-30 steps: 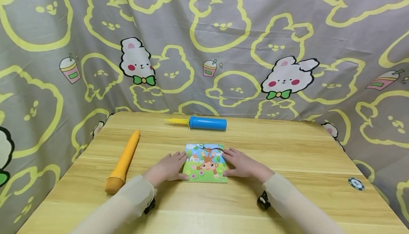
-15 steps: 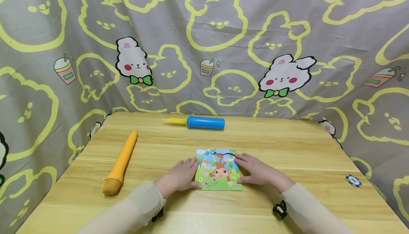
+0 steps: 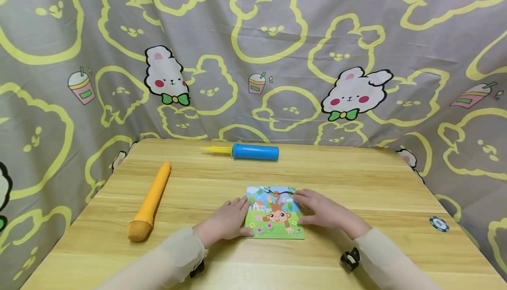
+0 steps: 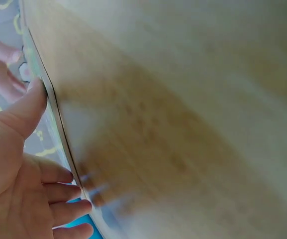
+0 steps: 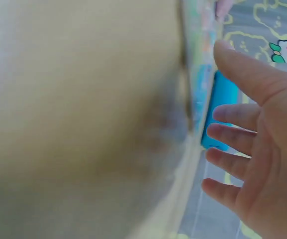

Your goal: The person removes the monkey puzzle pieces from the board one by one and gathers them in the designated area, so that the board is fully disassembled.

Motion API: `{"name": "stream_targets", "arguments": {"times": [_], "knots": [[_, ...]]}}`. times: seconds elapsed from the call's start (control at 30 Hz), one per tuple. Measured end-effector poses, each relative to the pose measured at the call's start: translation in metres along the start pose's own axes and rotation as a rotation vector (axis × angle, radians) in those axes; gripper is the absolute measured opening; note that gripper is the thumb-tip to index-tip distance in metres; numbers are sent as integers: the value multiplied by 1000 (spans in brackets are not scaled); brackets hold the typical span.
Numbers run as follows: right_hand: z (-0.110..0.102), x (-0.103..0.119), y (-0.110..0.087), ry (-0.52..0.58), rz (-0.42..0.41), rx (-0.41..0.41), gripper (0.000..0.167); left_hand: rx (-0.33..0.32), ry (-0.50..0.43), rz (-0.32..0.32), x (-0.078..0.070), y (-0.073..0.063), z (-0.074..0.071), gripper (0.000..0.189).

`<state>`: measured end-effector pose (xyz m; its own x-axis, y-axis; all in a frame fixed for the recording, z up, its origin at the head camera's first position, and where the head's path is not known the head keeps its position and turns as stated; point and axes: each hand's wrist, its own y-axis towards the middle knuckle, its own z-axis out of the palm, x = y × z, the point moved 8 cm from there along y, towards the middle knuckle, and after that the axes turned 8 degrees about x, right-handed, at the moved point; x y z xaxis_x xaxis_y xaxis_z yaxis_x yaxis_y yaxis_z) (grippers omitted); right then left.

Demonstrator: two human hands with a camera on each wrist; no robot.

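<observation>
A thin square monkey picture puzzle (image 3: 273,224) lies flat on the wooden table, its picture upright to me. My left hand (image 3: 226,220) touches its left edge, the thumb at the lower left corner and straight fingers along the side. In the left wrist view, the left fingertips (image 4: 85,205) line up against the board's thin edge. My right hand (image 3: 326,208) is at the opposite side, its fingertips right at the upper right edge in the head view. Spread, relaxed fingers (image 5: 233,137) of that hand show beside the edge in the right wrist view.
An orange microphone-shaped thing (image 3: 152,197) lies at the left. A blue hand pump (image 3: 255,152) with a yellow end lies near the table's back edge. A round poker chip (image 3: 439,224) is at the far right. A patterned curtain (image 3: 222,39) hangs behind the table (image 3: 356,171).
The picture puzzle has slid right and a little toward me between both hands, mostly in the first half second. The head view has shifted slightly. The pump, orange thing and chip stayed put.
</observation>
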<state>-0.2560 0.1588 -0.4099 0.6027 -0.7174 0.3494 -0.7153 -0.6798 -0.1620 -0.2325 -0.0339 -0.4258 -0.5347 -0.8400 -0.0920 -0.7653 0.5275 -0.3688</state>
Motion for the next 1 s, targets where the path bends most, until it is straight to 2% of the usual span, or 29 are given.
{"name": "stream_targets", "arguments": {"times": [0.2,0.3,0.5,0.7,1.0], "knots": [[-15,9,22,40,-17,-43,59,-46,-62,16,7,2,-9,84],[-18,16,37,72,-32,-36,54,-58,-88,18,13,7,-13,83],[-12,27,70,134,-28,8,50,-41,-80,-7,22,22,-10,83],[-4,37,93,63,-82,17,49,-5,-64,-32,25,28,-6,82],[4,41,108,10,-71,29,55,22,-47,-46,23,27,-10,83]]}}
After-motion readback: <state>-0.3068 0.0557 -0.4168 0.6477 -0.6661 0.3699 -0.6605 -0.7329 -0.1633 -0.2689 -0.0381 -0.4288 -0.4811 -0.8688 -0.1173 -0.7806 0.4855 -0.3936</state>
